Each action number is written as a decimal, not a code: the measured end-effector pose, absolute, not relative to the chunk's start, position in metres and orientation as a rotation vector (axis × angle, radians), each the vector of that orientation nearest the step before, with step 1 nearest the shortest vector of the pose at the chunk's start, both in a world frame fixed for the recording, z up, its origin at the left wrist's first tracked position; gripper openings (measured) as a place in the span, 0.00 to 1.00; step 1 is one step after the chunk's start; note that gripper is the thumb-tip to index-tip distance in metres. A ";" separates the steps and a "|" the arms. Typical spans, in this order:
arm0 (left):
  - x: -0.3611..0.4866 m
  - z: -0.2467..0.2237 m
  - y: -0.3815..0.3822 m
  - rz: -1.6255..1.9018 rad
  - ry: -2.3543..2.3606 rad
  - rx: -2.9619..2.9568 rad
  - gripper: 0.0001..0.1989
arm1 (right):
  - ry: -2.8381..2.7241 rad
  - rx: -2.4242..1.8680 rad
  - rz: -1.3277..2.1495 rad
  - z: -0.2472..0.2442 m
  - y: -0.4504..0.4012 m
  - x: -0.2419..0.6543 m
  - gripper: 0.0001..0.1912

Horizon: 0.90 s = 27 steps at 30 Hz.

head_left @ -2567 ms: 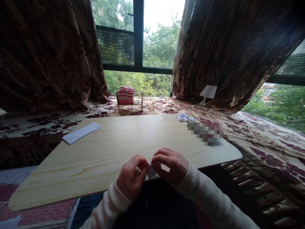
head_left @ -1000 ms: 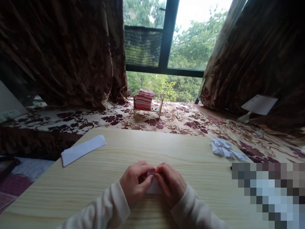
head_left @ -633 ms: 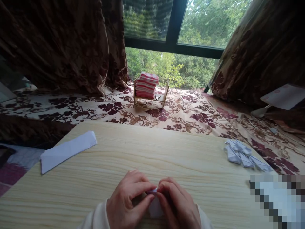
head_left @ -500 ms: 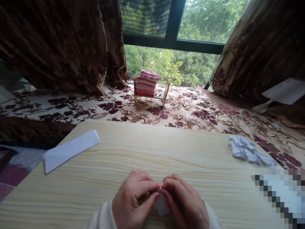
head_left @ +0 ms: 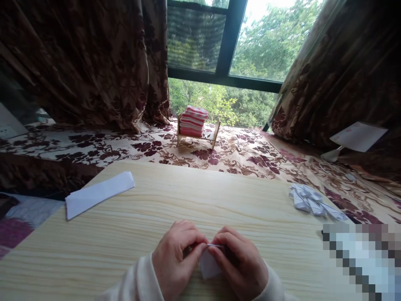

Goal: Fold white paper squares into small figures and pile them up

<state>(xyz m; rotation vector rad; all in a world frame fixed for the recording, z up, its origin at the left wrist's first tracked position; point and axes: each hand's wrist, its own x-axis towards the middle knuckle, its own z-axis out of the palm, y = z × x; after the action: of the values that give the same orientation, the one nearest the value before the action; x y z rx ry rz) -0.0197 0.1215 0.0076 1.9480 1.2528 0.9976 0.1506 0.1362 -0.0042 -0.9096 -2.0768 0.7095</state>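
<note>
Paper strips (head_left: 100, 195) left, small sheet (head_left: 209, 266) centre, folded pieces (head_left: 308, 200) right.
Left hand (head_left: 177, 259) and right hand (head_left: 244, 261) pinch the small sheet between their fingers above the worktop (head_left: 175, 200); one tugging harder could skew or tear its crease.

Wood grain, white paper and patterned cloth.
The table (head_left: 169, 196) has a pale wood-grain surface, smooth, with a soft sheen rather than a hard gloss. The paper strips (head_left: 100, 194) look flat, smooth and matt; the folded pieces (head_left: 308, 201) are matt paper too, sharply creased, and the small sheet (head_left: 209, 265) is plain matt paper. The floral cover (head_left: 122, 146) is woven cloth with a faint satin shine, and the dark curtains (head_left: 78, 62) show a stronger one along their folds. The striped cloths (head_left: 192, 124) look soft and matt on a rack (head_left: 215, 134) of thin, pale wood. The sleeve (head_left: 142, 282) is soft, matt cloth.
</note>
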 end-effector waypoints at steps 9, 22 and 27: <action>-0.020 0.017 0.118 0.910 1.198 1.835 0.07 | -1.953 -0.958 0.925 0.002 0.128 0.149 0.09; -0.019 0.035 0.114 0.768 1.297 1.577 0.15 | -1.497 -1.138 1.343 0.007 0.124 0.145 0.19; -0.014 0.032 0.109 0.774 1.323 1.605 0.13 | -1.425 -1.124 1.350 0.008 0.123 0.143 0.18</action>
<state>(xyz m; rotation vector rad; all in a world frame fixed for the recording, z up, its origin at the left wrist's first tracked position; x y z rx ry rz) -0.0140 0.1089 0.0323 1.6047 1.3233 0.7745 0.1426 0.1228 0.0082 -1.1240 -1.4252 1.3497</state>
